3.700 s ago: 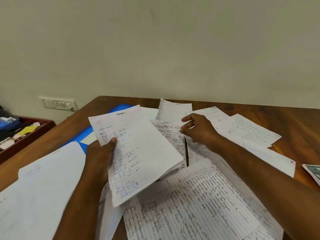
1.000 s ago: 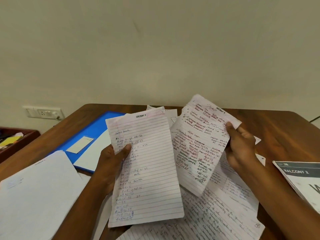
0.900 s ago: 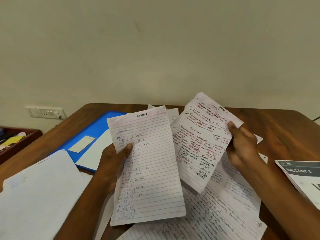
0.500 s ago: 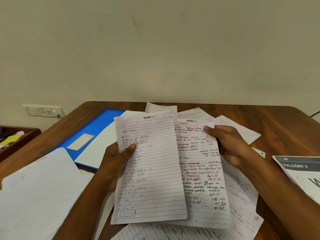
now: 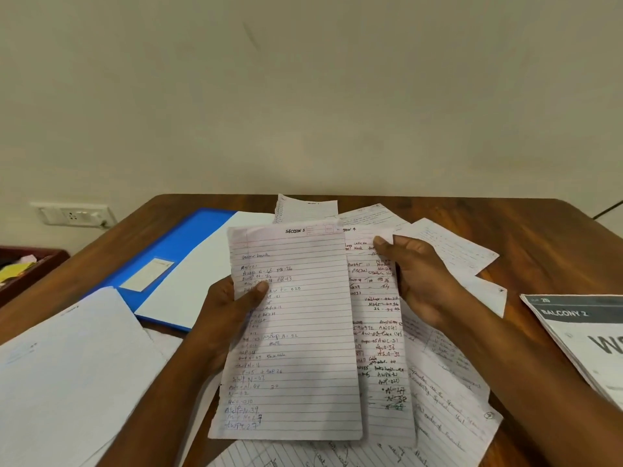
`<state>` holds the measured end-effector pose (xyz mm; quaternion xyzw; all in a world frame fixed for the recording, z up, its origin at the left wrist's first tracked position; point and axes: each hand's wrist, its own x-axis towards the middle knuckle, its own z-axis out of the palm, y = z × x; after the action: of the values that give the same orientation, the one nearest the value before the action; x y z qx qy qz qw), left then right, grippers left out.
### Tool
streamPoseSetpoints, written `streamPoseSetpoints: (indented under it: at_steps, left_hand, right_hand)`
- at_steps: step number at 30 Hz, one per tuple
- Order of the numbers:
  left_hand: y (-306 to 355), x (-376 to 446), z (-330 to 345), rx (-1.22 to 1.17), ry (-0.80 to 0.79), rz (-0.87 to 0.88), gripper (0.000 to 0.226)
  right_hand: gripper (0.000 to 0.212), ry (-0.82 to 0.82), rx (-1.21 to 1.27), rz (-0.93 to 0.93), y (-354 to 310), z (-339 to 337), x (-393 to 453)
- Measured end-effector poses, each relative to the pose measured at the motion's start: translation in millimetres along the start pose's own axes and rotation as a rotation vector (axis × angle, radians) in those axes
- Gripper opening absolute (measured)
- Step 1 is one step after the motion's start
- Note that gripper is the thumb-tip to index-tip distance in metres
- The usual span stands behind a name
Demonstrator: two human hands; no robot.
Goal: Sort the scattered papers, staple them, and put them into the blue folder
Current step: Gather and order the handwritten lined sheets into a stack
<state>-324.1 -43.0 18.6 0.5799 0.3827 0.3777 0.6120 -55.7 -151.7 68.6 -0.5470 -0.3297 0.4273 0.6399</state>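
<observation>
Left hand (image 5: 229, 318) grips a lined sheet (image 5: 296, 332) headed "Section 1" — thumb on the front, fingers behind; thin ruled paper, left edge ragged. Right hand (image 5: 418, 281) holds a second handwritten sheet (image 5: 379, 348) tucked just behind the first, thumb on its top edge, fingers curled round its right side. Under both hands: loose scattered papers (image 5: 448, 392) on the wooden table (image 5: 539, 237). Left of the grip lies the blue folder (image 5: 175, 251), smooth, flat, open, a plain white sheet (image 5: 188, 284) on it. Far left, a red tray (image 5: 37, 267) — contents unclear. Right, a printed booklet (image 5: 583, 335).
</observation>
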Motion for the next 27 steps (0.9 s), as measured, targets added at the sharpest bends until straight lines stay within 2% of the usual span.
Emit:
streamPoseSetpoints:
  at_steps: [11,18,25,27]
  left_hand:
    - [-1.9,-0.9,5.8,0.094,-0.026,-0.007,0.014]
    - [-4.0,0.6,6.6,0.143,-0.044,-0.024,0.015]
    - [-8.4,1.4,9.8,0.196,-0.030,-0.010,0.030]
    - [-9.2,2.3,11.1,0.229,-0.012,0.001,0.025]
  right_hand:
    - [0.027,-0.012,0.120,-0.016,15.5,31.2,-18.0]
    - [0.030,-0.005,0.176,0.006,17.8,35.4,-21.5]
    - [0.031,0.076,0.103,-0.018,24.1,41.4,-21.6]
    - [0.031,0.092,0.079,-0.020,25.2,42.6,-20.4]
